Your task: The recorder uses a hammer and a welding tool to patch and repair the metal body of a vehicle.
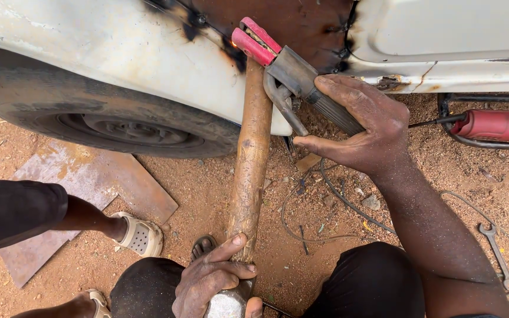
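Head view: right hand (360, 126) has its grip clenched around the electrode holder (293, 76), whose red jaws touch the car's rusted body panel (301, 23). Left hand (213, 280) grasps the wooden-handled hammer (251, 153), propped against the panel.

2 hands (213, 282), 1 hammer (250, 171), 1 electrode holder (290, 73), 1 tyre (95, 112), 2 spanners (502, 259).

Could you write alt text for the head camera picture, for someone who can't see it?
A person's right hand holds a red-tipped welding clamp against a scorched white car panel, while the left hand props a hammer there by its head.
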